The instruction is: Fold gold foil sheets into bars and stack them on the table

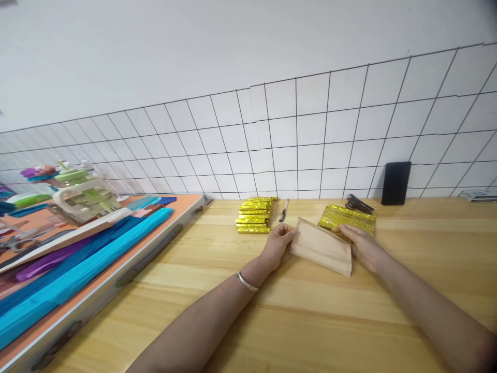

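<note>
A flat, pale tan sheet of paper (321, 247) is held tilted above the wooden table, one end in each hand. My left hand (277, 242), with a silver bangle on its wrist, pinches the sheet's left edge. At the right end, my right hand (359, 243) grips the upper corner with its fingers closed. Just behind that hand lies a stack of shiny gold foil pieces (336, 215), partly covered by it. A black stapler (359, 204) rests at the back of that stack. Several gold foil strips (254, 215) lie in a pile beyond my left hand.
A pen (284, 211) lies beside the foil pile. A black phone-like slab (396, 183) leans on the tiled wall. At left, an orange-topped board (186, 207) bears rolls of blue paper (97, 269) and a green-lidded jug (87, 199). Booklets (480, 194) lie far right.
</note>
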Demonstrator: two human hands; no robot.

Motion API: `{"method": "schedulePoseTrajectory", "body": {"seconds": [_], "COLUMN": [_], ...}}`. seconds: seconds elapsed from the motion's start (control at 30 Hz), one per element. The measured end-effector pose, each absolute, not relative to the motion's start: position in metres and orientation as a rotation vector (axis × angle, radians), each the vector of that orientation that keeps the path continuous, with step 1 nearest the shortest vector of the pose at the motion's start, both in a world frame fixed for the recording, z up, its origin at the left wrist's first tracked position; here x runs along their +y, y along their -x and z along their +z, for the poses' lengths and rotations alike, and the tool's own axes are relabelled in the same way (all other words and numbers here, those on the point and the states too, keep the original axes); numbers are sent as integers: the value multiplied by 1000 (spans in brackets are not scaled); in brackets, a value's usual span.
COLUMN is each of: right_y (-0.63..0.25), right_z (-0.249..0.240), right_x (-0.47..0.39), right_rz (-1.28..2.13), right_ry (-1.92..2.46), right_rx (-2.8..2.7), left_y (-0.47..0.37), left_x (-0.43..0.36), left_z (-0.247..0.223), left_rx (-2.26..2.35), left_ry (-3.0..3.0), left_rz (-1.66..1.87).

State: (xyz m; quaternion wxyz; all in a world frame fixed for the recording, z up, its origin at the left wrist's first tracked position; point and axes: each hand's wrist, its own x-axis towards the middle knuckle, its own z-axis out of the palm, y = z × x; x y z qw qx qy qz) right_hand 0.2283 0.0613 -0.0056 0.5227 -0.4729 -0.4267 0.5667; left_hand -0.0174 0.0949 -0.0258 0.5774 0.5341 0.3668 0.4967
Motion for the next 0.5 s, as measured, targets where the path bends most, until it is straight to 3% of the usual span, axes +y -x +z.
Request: {"method": "schedulePoseTrajectory", "body": {"seconds": [0.3, 0.5], "right_y": [-222, -219], "right_z": [-8, -19], "right_x": [58, 59], "right_rz": [1227, 1106], "right_ry": [998, 1145], "right_rx": [-1204, -1254], "left_y": [16, 12], "left_x": [98, 99], "left_z": [-30, -33], "left_rx": [964, 959], "left_ry": [-1301, -1452], "left_rz": [1253, 1204]}}
